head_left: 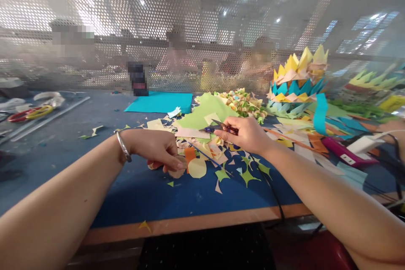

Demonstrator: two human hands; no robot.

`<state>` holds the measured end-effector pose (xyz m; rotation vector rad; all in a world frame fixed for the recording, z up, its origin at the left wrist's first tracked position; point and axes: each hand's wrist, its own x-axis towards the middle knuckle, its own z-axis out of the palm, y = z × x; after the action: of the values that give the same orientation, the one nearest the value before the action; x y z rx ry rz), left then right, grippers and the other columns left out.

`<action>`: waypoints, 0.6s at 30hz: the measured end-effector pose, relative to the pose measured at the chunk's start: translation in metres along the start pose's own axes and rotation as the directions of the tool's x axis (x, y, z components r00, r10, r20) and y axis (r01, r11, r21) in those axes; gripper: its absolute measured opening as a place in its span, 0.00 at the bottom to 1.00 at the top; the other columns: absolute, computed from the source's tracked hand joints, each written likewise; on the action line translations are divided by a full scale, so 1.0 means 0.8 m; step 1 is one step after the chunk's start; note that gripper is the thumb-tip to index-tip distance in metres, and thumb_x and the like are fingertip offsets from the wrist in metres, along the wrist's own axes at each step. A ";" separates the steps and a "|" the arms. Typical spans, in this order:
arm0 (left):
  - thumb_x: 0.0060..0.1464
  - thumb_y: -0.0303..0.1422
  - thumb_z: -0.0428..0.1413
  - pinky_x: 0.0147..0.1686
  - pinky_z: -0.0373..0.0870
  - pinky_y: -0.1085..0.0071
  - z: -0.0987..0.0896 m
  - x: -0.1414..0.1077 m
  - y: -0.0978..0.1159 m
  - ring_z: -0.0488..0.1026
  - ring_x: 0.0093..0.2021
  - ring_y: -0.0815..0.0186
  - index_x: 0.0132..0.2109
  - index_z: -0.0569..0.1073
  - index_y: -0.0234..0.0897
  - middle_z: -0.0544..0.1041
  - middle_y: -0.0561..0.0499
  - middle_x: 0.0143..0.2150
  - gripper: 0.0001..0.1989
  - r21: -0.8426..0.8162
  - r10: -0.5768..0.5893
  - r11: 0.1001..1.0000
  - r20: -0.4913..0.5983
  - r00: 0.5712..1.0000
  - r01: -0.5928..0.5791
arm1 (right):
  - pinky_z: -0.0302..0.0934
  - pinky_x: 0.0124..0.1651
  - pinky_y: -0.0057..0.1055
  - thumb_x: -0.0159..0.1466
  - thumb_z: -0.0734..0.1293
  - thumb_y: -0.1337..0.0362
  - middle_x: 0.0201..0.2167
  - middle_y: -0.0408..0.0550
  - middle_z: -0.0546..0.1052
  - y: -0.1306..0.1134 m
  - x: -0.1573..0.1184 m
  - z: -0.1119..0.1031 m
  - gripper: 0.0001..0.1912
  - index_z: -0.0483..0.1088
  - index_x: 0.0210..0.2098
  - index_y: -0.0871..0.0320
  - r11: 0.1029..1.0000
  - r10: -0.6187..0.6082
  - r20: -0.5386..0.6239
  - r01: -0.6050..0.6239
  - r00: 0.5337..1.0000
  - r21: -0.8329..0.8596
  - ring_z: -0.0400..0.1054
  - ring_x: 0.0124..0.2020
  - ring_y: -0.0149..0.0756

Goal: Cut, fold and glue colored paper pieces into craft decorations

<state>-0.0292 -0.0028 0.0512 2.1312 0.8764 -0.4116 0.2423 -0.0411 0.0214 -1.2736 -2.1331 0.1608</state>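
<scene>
Holding a dark-handled tool (209, 129), the right hand (245, 135) is sitting at the green sheet's (215, 107) near edge, fingers wrapping the tool, probably for control. Nearer and left of that sheet, the left hand (158, 147) is pinching a pale paper disc (176, 172), presumably steadying it; 1 cream circle (197, 168) is lying before the sheet.

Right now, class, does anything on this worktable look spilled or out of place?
Yes: loose paper offcuts lie strewn on the blue tabletop, not sorted. One yellow scrap sits apart on the orange-brown front edge, and a black cable runs past the offcuts and over that edge.
</scene>
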 end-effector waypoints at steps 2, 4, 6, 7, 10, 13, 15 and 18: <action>0.53 0.49 0.56 0.19 0.61 0.74 -0.006 0.001 -0.007 0.68 0.19 0.67 0.22 0.74 0.38 0.71 0.51 0.16 0.22 0.064 -0.019 0.998 -0.114 0.993 0.027 | 0.49 0.25 0.29 0.63 0.63 0.44 0.17 0.39 0.62 0.001 0.000 0.000 0.23 0.60 0.24 0.56 1.000 0.002 0.005 -0.002 1.000 -0.025 0.54 0.19 0.27; 0.53 0.49 0.55 0.22 0.64 0.73 -0.017 0.002 -0.020 0.71 0.22 0.66 0.23 0.74 0.38 0.76 0.49 0.21 0.20 0.114 -0.013 0.992 -0.371 0.928 0.059 | 0.50 0.26 0.30 0.63 0.63 0.43 0.18 0.40 0.63 0.001 0.000 0.000 0.23 0.60 0.24 0.56 0.999 -0.001 0.017 0.002 1.000 -0.044 0.56 0.20 0.28; 0.55 0.46 0.53 0.25 0.64 0.71 -0.029 0.002 -0.037 0.73 0.25 0.64 0.28 0.76 0.39 0.79 0.48 0.26 0.17 0.099 -0.117 0.963 -0.685 0.719 0.251 | 0.51 0.27 0.30 0.63 0.62 0.42 0.19 0.41 0.65 0.001 0.000 0.000 0.24 0.61 0.24 0.56 0.999 -0.001 0.030 0.002 1.000 -0.052 0.58 0.21 0.29; 0.56 0.44 0.51 0.26 0.64 0.70 -0.034 0.002 -0.046 0.74 0.27 0.62 0.31 0.77 0.38 0.80 0.46 0.28 0.17 0.078 -0.145 0.947 -0.764 0.629 0.313 | 0.51 0.27 0.31 0.63 0.62 0.42 0.19 0.41 0.65 0.001 0.000 0.001 0.24 0.61 0.25 0.56 0.999 0.001 0.037 0.001 0.999 -0.054 0.58 0.21 0.29; 0.55 0.40 0.50 0.29 0.64 0.67 -0.044 0.002 -0.073 0.74 0.30 0.57 0.34 0.79 0.36 0.80 0.42 0.31 0.16 0.042 -0.185 0.920 -0.831 0.524 0.390 | 0.51 0.27 0.31 0.63 0.62 0.42 0.18 0.40 0.64 0.001 0.001 0.002 0.24 0.61 0.25 0.56 0.999 0.007 0.050 -0.004 0.999 -0.054 0.57 0.20 0.29; 0.54 0.39 0.51 0.32 0.66 0.66 -0.042 0.007 -0.087 0.75 0.33 0.55 0.36 0.80 0.36 0.81 0.43 0.32 0.16 0.051 -0.169 0.926 -0.830 0.531 0.373 | 0.50 0.26 0.31 0.63 0.63 0.42 0.17 0.39 0.62 0.001 0.002 0.002 0.24 0.61 0.24 0.56 0.999 -0.004 0.040 0.006 0.999 -0.048 0.55 0.19 0.28; 0.54 0.39 0.51 0.35 0.68 0.65 -0.036 0.014 -0.084 0.76 0.36 0.55 0.39 0.81 0.36 0.82 0.43 0.37 0.16 0.076 -0.126 0.940 -0.828 0.546 0.332 | 0.50 0.26 0.31 0.63 0.63 0.42 0.17 0.39 0.61 0.002 0.002 0.001 0.24 0.60 0.24 0.55 0.999 -0.015 0.027 0.016 1.000 -0.045 0.54 0.19 0.28; 0.56 0.39 0.50 0.41 0.70 0.64 -0.023 0.032 -0.069 0.76 0.42 0.55 0.46 0.80 0.37 0.81 0.41 0.46 0.18 0.140 -0.026 0.959 -0.821 0.571 0.245 | 0.50 0.25 0.31 0.64 0.63 0.43 0.17 0.38 0.60 0.006 0.001 -0.001 0.23 0.60 0.25 0.55 0.999 -0.024 0.006 0.024 1.000 -0.043 0.54 0.19 0.27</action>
<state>-0.0500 0.0479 0.0193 2.4954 1.5810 0.5090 0.2457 -0.0383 0.0205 -1.2726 -2.1663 0.1090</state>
